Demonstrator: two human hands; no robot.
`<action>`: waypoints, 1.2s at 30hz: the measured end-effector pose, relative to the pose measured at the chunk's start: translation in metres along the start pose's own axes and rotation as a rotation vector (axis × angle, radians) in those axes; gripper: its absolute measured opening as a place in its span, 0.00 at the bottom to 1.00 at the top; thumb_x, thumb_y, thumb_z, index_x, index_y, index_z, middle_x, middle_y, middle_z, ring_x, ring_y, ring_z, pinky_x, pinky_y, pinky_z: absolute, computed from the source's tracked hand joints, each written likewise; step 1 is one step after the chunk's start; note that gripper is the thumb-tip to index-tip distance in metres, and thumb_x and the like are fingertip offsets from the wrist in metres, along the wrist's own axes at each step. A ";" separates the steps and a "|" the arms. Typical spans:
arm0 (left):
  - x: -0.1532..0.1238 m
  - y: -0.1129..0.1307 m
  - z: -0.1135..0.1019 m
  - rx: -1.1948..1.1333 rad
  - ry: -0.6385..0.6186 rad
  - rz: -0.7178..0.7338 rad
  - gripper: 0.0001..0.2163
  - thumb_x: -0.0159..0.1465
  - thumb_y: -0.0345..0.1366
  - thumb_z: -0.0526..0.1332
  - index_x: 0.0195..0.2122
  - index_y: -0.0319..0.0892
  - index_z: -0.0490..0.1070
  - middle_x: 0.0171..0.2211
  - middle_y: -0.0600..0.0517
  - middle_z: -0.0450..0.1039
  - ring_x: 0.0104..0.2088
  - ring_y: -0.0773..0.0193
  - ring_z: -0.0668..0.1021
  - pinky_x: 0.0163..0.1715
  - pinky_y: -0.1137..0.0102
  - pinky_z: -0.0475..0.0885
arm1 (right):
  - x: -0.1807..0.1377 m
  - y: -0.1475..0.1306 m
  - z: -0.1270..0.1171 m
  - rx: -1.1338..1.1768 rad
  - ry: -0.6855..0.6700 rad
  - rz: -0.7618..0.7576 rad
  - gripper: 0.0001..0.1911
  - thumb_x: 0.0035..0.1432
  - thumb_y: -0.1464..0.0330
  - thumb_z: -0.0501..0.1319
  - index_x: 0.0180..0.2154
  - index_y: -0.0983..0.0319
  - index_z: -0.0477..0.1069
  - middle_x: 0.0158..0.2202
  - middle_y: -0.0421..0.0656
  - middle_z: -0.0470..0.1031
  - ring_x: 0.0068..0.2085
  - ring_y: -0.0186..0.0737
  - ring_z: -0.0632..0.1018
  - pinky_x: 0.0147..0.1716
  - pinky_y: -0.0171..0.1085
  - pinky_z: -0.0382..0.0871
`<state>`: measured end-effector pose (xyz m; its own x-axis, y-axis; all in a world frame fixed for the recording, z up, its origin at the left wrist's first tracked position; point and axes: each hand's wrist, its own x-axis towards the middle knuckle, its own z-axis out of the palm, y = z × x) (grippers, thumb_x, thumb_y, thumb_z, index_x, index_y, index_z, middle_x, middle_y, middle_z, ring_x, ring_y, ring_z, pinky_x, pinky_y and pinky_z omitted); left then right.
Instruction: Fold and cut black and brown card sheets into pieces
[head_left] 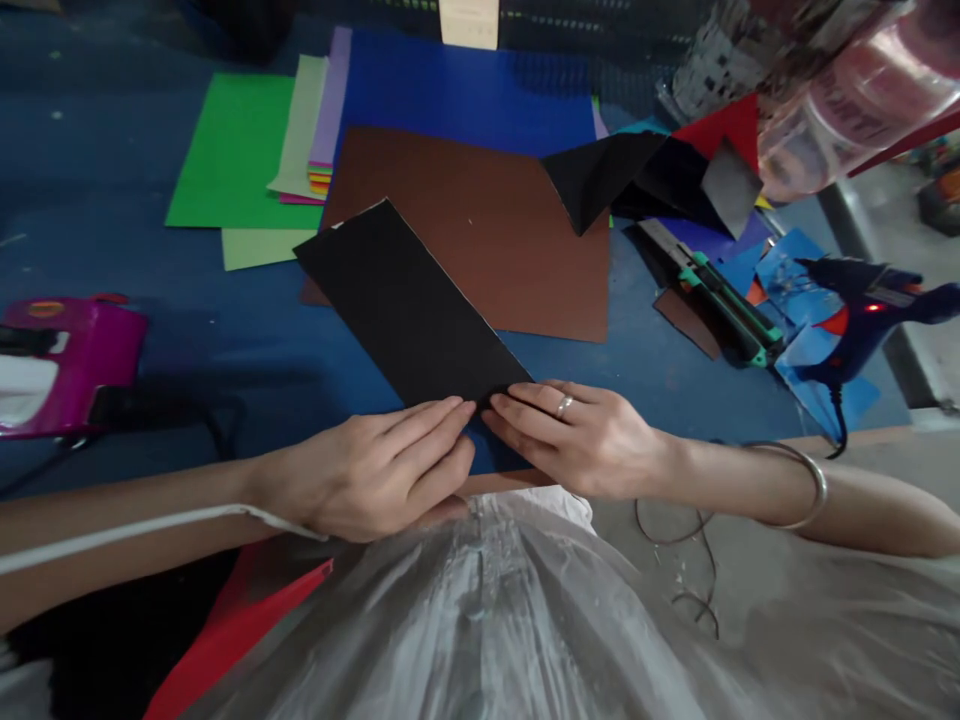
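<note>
A long strip of black paper (420, 300) slants from the upper left down to my hands, its far end overlapping a sheet of brown paper (517, 270). At its near edge, the fingers of my left hand (390, 465) are pressed together on the paper. My right hand (581, 435), with a ring on one finger, pinches the same edge just to the right. The fingertips of both hands almost meet there. My thumbs are mostly hidden, and whether the edge is folded I cannot tell.
Blue (465, 90) and green sheets (232, 150) lie behind. To the right are a green utility knife (731, 310), paper scraps, folded black paper (622, 175) and a glue gun (862, 310) with a red light. A purple device (90, 360) with cables sits left.
</note>
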<state>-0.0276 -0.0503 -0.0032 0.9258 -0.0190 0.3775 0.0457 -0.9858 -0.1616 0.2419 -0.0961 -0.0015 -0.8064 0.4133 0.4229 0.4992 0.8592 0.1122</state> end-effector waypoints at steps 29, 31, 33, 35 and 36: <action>-0.015 -0.004 0.002 -0.104 -0.012 -0.063 0.13 0.71 0.43 0.61 0.43 0.37 0.75 0.55 0.36 0.80 0.59 0.46 0.81 0.50 0.63 0.85 | -0.037 -0.012 -0.015 0.086 0.028 0.222 0.13 0.70 0.79 0.56 0.41 0.75 0.81 0.42 0.52 0.85 0.45 0.46 0.83 0.47 0.43 0.82; -0.012 -0.006 -0.001 -0.104 -0.029 -0.050 0.12 0.71 0.43 0.61 0.41 0.37 0.75 0.53 0.36 0.81 0.55 0.47 0.83 0.47 0.65 0.85 | -0.042 -0.014 -0.016 0.091 0.039 0.240 0.12 0.69 0.79 0.57 0.43 0.75 0.81 0.44 0.53 0.85 0.47 0.47 0.83 0.49 0.43 0.82; -0.010 -0.008 -0.003 -0.097 -0.041 -0.045 0.11 0.71 0.42 0.62 0.42 0.37 0.75 0.53 0.37 0.82 0.55 0.48 0.84 0.47 0.65 0.85 | -0.047 -0.016 -0.015 0.069 0.048 0.258 0.12 0.69 0.79 0.58 0.43 0.74 0.81 0.44 0.53 0.85 0.47 0.46 0.83 0.50 0.43 0.83; -0.011 -0.010 -0.004 -0.087 -0.053 -0.034 0.11 0.70 0.41 0.62 0.43 0.37 0.75 0.53 0.36 0.81 0.56 0.47 0.83 0.47 0.65 0.85 | -0.052 -0.018 -0.014 0.044 0.047 0.279 0.11 0.69 0.78 0.59 0.43 0.72 0.81 0.45 0.52 0.85 0.48 0.46 0.83 0.50 0.43 0.83; -0.012 -0.010 -0.004 -0.083 -0.057 -0.024 0.12 0.70 0.42 0.63 0.43 0.36 0.75 0.53 0.35 0.81 0.56 0.47 0.83 0.47 0.65 0.85 | -0.054 -0.019 -0.014 0.035 0.046 0.286 0.11 0.69 0.78 0.59 0.43 0.71 0.81 0.45 0.52 0.85 0.49 0.46 0.83 0.50 0.42 0.83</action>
<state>-0.0405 -0.0412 -0.0026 0.9449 0.0118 0.3271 0.0387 -0.9964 -0.0759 0.2804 -0.1386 -0.0141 -0.6189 0.6266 0.4736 0.6920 0.7203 -0.0486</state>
